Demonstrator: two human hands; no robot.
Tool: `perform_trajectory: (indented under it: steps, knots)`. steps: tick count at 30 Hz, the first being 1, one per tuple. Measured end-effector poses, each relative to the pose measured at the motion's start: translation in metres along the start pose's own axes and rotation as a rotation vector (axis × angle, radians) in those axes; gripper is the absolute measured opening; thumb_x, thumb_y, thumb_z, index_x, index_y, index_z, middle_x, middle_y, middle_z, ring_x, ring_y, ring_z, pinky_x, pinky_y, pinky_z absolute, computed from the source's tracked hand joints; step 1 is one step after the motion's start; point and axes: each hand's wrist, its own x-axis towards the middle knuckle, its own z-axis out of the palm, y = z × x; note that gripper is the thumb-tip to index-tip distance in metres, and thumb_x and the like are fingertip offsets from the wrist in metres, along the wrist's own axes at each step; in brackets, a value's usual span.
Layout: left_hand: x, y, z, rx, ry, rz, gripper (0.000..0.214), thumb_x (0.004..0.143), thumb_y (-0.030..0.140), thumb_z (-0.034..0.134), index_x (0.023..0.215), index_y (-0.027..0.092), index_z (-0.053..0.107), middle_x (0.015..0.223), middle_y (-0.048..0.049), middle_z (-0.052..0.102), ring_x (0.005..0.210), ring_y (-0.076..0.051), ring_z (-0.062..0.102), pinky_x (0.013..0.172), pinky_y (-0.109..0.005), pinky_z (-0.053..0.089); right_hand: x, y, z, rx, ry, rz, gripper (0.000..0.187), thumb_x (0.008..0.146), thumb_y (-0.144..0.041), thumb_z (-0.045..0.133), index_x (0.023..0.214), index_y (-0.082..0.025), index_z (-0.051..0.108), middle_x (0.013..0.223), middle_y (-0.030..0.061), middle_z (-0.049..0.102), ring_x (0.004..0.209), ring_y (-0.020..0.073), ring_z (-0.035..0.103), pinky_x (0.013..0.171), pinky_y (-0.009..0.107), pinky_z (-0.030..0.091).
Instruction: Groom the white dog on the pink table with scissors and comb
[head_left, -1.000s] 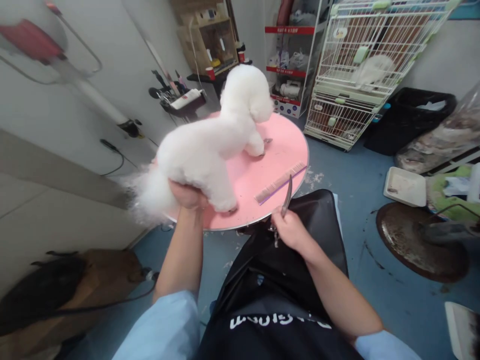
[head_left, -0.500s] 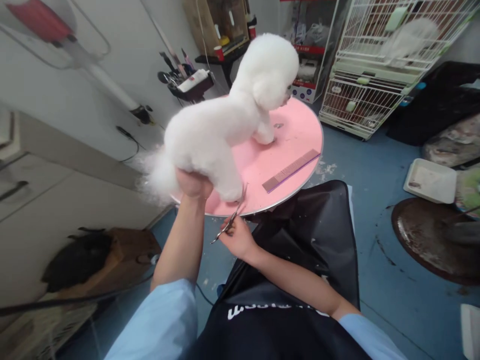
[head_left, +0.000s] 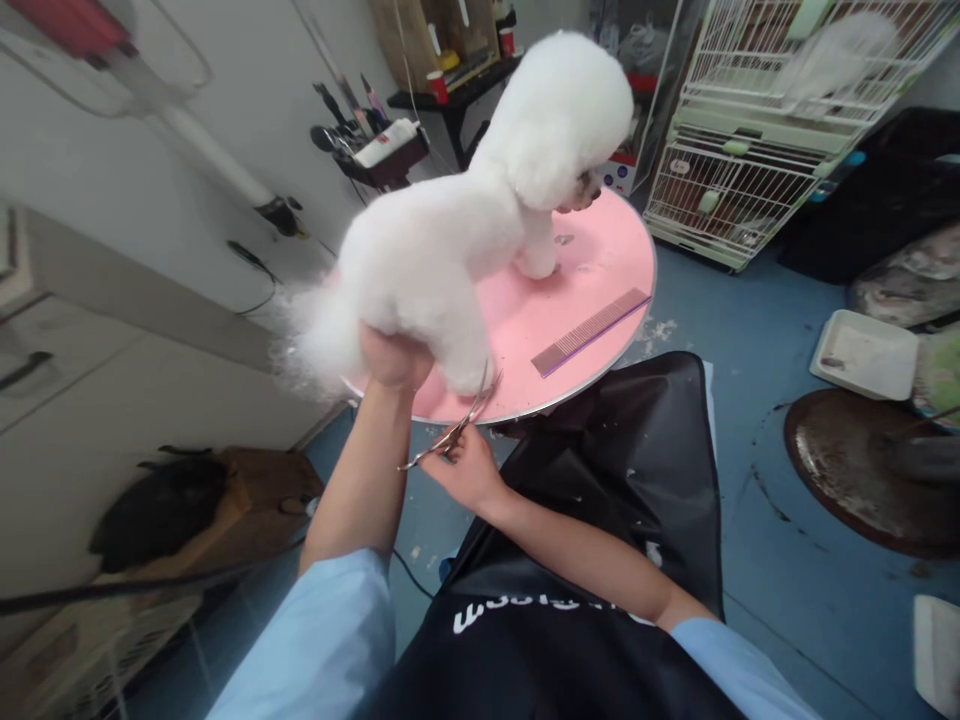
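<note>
A loose black apron of smooth, faintly shiny material point(head_left: 615, 450) is worn, creased into folds, speckled with pale flecks point(head_left: 652, 553) and printed with bold, rounded white lettering point(head_left: 517, 602), partly hidden. Light-blue fabric sleeves point(head_left: 322, 630) are worn beneath, cut to about elbow length.

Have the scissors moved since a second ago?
Yes. Judged against the comb on the pink table, the scissors have moved left, to a hind paw of the dog.
</note>
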Motion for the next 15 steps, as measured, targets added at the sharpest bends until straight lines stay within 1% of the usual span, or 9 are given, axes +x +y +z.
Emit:
perform_trajectory:
  steps: [4,8,12,15]
  knots:
    - [0.001,0.000,-0.002,0.005,-0.053,0.003,0.035,0.083,0.054,0.044,0.094,0.026,0.064,0.106,-0.0028,0.071,0.134,-0.028,0.049,0.103,-0.046,0.049,0.000,-0.002,0.002,0.055,-0.001,0.061,0.027,0.065,-0.016,0.065,0.087,-0.021,0.051,0.084,0.0004,0.068,0.070,0.0144,0.067,0.069,0.028,0.054]
    - [0.002,0.000,-0.003,0.056,-0.060,0.009,0.041,0.083,0.058,0.041,0.098,0.028,0.065,0.108,-0.0030,0.071,0.139,-0.027,0.044,0.105,-0.048,0.048,-0.001,0.000,0.004,0.059,0.010,0.019,0.032,0.061,-0.020,0.072,0.086,-0.021,0.051,0.083,0.0000,0.067,0.075,0.0153,0.067,0.073,0.029,0.055]
    - [0.000,0.000,-0.004,0.040,-0.071,-0.001,0.035,0.081,0.057,0.046,0.091,0.029,0.065,0.104,-0.0022,0.072,0.134,-0.029,0.050,0.104,-0.049,0.047,-0.001,0.003,0.009,0.134,0.020,0.056,0.028,0.063,-0.019,0.067,0.085,-0.022,0.049,0.082,0.0001,0.068,0.074,0.0152,0.068,0.072,0.029,0.056]
    - [-0.001,0.001,-0.007,0.038,-0.058,-0.030,0.036,0.083,0.057,0.046,0.092,0.027,0.063,0.103,-0.0019,0.072,0.133,-0.030,0.050,0.107,-0.050,0.044,0.000,0.004,0.015,0.172,0.017,0.046,0.034,0.061,-0.022,0.073,0.085,-0.022,0.049,0.086,0.0007,0.069,0.078,0.0155,0.068,0.077,0.030,0.057]
